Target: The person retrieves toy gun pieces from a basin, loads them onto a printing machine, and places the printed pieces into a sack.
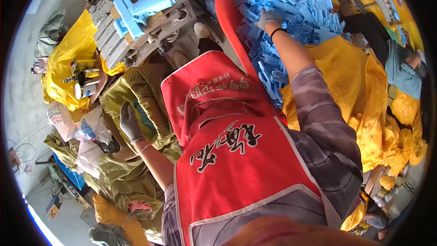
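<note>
Reaching into the red tub (224,18), our gloved right hand (267,17) closes on blue plastic parts (296,9) heaped there; the left hand (129,123) spreads the olive sack's (150,91) mouth open alongside.

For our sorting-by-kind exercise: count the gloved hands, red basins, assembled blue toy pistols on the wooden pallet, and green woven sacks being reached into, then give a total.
Gloved hands: 2, the left hand and the right hand
Red basin: 1
Assembled blue toy pistol: 1
Green woven sack, open: 1
Total: 5
</note>
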A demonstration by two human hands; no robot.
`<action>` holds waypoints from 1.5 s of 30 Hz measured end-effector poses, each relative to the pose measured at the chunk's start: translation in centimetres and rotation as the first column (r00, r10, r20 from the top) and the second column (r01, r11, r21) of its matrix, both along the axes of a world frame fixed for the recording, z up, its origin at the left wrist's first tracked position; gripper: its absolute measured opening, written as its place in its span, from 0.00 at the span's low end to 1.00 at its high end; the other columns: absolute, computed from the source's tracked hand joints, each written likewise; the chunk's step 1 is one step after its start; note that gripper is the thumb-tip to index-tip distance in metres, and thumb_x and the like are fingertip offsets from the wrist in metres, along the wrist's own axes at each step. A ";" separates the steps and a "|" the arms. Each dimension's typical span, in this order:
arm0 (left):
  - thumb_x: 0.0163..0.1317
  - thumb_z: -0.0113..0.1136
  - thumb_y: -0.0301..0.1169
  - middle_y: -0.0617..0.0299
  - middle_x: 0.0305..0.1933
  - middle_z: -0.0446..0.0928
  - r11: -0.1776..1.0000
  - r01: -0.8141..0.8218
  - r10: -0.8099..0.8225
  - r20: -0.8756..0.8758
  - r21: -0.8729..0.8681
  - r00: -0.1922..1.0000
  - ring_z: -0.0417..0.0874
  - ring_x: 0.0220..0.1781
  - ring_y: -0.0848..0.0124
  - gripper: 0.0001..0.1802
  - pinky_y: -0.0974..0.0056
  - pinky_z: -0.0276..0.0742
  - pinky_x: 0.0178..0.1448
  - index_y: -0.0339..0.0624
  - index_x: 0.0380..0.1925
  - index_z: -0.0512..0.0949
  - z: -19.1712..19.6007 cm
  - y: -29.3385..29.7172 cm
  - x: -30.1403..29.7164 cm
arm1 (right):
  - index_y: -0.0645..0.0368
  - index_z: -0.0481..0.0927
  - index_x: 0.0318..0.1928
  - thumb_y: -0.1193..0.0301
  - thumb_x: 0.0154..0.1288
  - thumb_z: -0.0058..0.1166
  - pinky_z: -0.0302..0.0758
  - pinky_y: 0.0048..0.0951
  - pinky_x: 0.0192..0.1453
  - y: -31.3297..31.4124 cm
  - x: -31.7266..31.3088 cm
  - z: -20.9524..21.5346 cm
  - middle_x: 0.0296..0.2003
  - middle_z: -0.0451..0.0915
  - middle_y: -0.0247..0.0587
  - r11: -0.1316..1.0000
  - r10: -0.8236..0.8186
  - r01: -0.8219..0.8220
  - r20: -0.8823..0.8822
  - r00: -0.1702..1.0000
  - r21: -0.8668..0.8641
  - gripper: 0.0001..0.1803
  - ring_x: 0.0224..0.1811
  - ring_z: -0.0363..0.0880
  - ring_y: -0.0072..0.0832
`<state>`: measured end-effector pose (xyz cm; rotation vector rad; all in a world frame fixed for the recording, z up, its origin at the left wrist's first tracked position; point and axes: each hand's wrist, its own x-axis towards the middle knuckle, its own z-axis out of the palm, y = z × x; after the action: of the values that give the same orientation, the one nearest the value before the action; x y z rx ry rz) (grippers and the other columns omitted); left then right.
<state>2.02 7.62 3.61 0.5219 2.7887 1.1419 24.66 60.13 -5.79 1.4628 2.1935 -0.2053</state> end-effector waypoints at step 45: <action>0.52 0.65 0.36 0.48 0.42 0.79 0.828 0.561 -0.490 -0.457 0.023 0.742 0.81 0.45 0.56 0.23 0.60 0.75 0.48 0.42 0.48 0.75 13.5 18.7 -5.2 | 0.55 0.65 0.60 0.67 0.69 0.47 0.70 0.32 0.56 -7.8 0.1 10.7 0.53 0.71 0.37 0.682 -0.727 -0.531 -0.543 -0.419 -0.503 0.20 0.49 0.72 0.27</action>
<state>-3.16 26.31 17.16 1.6522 2.5629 1.2184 24.77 52.30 4.91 0.6501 1.7701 -3.4427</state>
